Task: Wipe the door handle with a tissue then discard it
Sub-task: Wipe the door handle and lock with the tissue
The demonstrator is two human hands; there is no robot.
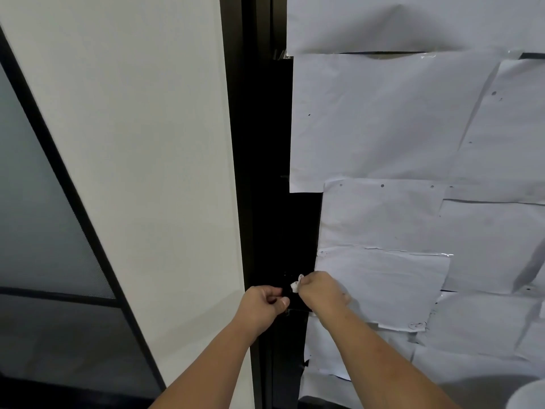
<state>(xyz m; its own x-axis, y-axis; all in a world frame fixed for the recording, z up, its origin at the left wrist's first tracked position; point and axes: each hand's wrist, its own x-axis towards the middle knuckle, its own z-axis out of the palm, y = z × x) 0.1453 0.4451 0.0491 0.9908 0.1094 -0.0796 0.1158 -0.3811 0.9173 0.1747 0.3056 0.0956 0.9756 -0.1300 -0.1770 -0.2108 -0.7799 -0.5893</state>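
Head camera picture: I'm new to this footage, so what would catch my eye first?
Overlapping white paper sheets taped over the door fill the right side. At lower centre, the right hand presses a crumpled tissue against the dark door edge, with the left hand closed beside it. The handle itself is lost in the dark.

White crumpled tissue [295,284] pressed against dark door handle area, handle indistinct

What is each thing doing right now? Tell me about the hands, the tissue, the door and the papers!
right hand: closed around the tissue, pressed to the dark door
tissue: crumpled, poking out of the fist
left hand: curled, holds nothing visible
door: shut; handle hidden in the dark
paper sheets: taped up, overlapping, wrinkled
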